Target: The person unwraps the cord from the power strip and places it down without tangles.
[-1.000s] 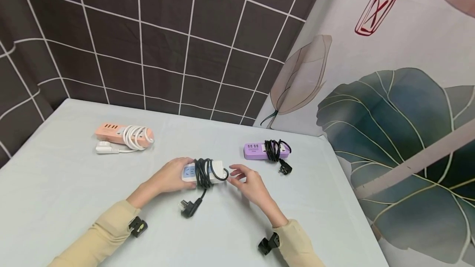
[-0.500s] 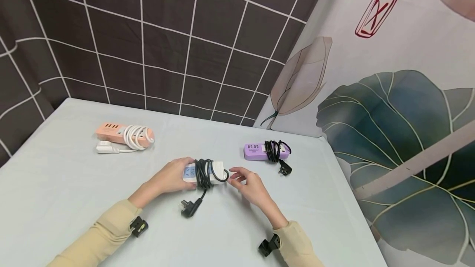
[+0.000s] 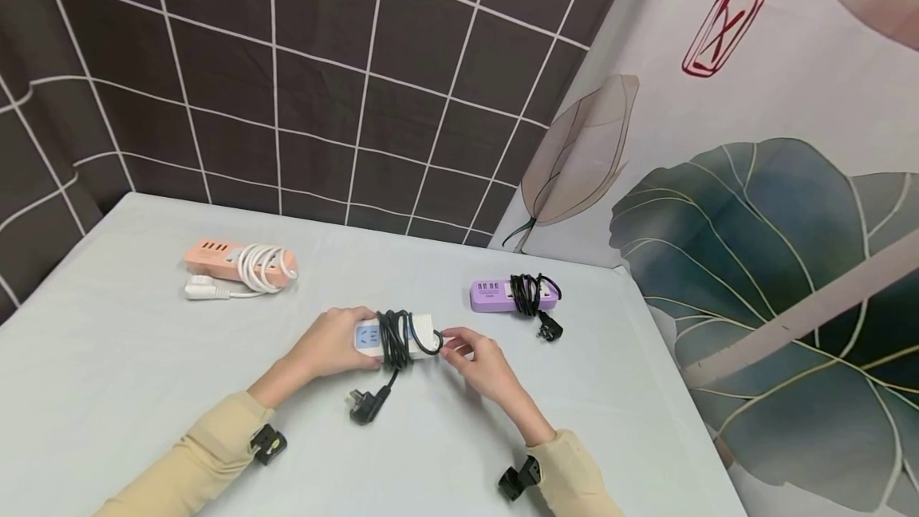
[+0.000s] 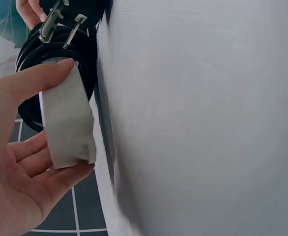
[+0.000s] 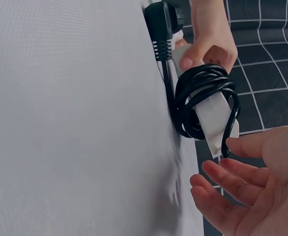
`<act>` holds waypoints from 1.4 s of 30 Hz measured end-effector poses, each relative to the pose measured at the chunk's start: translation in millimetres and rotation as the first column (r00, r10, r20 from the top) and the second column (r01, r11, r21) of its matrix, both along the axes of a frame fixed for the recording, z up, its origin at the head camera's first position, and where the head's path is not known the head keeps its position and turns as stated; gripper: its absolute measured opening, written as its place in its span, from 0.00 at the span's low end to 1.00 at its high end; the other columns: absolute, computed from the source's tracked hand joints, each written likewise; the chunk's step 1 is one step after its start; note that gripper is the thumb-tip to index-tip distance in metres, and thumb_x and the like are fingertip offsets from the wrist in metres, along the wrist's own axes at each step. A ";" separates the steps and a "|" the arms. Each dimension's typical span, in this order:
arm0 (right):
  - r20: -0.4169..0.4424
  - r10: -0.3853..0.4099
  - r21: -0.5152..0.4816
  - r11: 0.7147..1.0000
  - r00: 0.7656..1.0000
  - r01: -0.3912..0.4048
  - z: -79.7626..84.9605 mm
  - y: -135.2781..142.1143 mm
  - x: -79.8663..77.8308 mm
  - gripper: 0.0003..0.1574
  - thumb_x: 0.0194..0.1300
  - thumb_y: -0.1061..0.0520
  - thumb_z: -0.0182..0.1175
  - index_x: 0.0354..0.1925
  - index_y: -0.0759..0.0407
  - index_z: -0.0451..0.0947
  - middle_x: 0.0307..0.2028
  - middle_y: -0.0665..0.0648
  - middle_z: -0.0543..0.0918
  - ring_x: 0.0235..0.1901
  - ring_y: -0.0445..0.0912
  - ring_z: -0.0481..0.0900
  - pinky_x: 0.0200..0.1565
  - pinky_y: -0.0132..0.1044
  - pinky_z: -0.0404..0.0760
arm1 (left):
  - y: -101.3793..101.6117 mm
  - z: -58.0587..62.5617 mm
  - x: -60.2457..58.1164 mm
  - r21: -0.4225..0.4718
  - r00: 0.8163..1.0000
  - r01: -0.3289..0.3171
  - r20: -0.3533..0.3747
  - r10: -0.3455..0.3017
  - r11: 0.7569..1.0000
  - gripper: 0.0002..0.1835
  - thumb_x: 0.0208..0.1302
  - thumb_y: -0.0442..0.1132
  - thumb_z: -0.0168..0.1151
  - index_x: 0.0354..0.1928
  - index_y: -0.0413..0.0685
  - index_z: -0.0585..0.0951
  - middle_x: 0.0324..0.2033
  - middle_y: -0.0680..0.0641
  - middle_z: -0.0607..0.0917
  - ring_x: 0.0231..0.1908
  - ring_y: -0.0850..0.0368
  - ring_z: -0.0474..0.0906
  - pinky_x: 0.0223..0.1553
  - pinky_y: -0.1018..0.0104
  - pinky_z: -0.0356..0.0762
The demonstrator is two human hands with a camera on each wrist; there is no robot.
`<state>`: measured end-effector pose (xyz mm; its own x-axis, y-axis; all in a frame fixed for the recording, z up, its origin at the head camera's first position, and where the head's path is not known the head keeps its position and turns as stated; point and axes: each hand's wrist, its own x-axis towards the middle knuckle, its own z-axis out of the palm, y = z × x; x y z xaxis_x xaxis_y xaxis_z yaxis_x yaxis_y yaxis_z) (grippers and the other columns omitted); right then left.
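Nearest, two beige sleeves [image 3: 179, 453] reach in over the pale counter [image 3: 108, 405], each with a small black camera [image 3: 269, 444] at the cuff. Just beyond, a black plug [image 3: 369, 405] hangs from a short run of cord on the near side of a white power strip [image 3: 368, 335], its prongs turned toward the left.

The strip is between the two hands, near the middle of the counter; whether it touches the surface is unclear. The left hand [image 3: 333, 341] grips its left end, thumb on the near edge and fingers around the far one. Black cord [image 3: 395, 339] is coiled around the strip's middle, with a loop at the right end. The right hand [image 3: 487, 365] meets that loop with its thumb tip, its fingers loosely bent and spread apart.

Farther back on the right lies a purple power strip [image 3: 492, 296], also wrapped in black cord. Farther still, on the left, is an orange power strip [image 3: 215, 258] wound with white cord [image 3: 262, 267], a white plug [image 3: 201, 288] beside its near edge.

Behind the counter hang a dark cloth with white grid lines [image 3: 316, 86] and, to the right, a leaf-printed cloth [image 3: 747, 222].
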<state>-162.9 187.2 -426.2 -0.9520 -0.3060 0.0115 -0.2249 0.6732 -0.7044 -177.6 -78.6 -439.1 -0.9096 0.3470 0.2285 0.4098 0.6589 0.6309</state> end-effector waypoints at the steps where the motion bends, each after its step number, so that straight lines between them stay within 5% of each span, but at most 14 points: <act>1: 0.000 0.003 0.002 1.000 1.000 -0.003 -0.4 -0.3 0.2 0.20 0.65 0.55 0.60 0.54 0.60 0.77 0.41 0.59 0.86 0.40 0.49 0.83 0.36 0.32 0.80 | 0.1 0.3 0.4 -0.002 1.000 -0.006 -0.006 0.006 1.000 0.36 0.31 0.44 0.79 0.48 0.35 0.80 0.31 0.46 0.86 0.28 0.60 0.77 0.31 0.65 0.77; 14: 0.008 0.033 -0.012 0.999 0.999 -0.033 -4.8 -7.0 -2.2 0.22 0.65 0.61 0.58 0.57 0.63 0.75 0.41 0.60 0.85 0.39 0.49 0.83 0.37 0.31 0.80 | 0.1 4.3 9.4 0.027 0.995 -0.058 -0.081 0.060 0.998 0.38 0.32 0.43 0.80 0.51 0.35 0.80 0.31 0.43 0.87 0.24 0.61 0.77 0.27 0.69 0.75; 27: 0.198 0.146 -0.225 0.969 0.969 -0.100 -8.4 -20.4 -8.6 0.25 0.65 0.65 0.55 0.60 0.73 0.68 0.48 0.71 0.81 0.43 0.57 0.83 0.42 0.36 0.83 | -2.9 7.2 11.4 0.043 0.993 -0.070 -0.095 0.073 0.997 0.39 0.32 0.44 0.80 0.52 0.36 0.80 0.33 0.41 0.87 0.25 0.60 0.77 0.28 0.68 0.76; 34: 0.325 0.217 -0.367 0.926 0.920 -0.089 -18.4 -28.7 -20.5 0.30 0.66 0.67 0.53 0.65 0.74 0.62 0.59 0.74 0.73 0.54 0.60 0.79 0.53 0.38 0.80 | -1.2 11.6 14.0 0.054 0.991 -0.067 -0.112 0.072 0.996 0.39 0.32 0.44 0.79 0.53 0.36 0.80 0.35 0.40 0.87 0.27 0.59 0.78 0.30 0.66 0.77; 42: 0.489 0.347 -0.547 0.836 0.800 -0.028 -19.8 -34.2 -31.1 0.41 0.63 0.74 0.49 0.72 0.66 0.51 0.66 0.73 0.65 0.61 0.63 0.72 0.60 0.46 0.74 | 0.0 15.9 15.6 0.062 0.989 -0.065 -0.130 0.073 0.996 0.38 0.33 0.44 0.79 0.53 0.38 0.80 0.36 0.42 0.87 0.28 0.59 0.79 0.31 0.65 0.77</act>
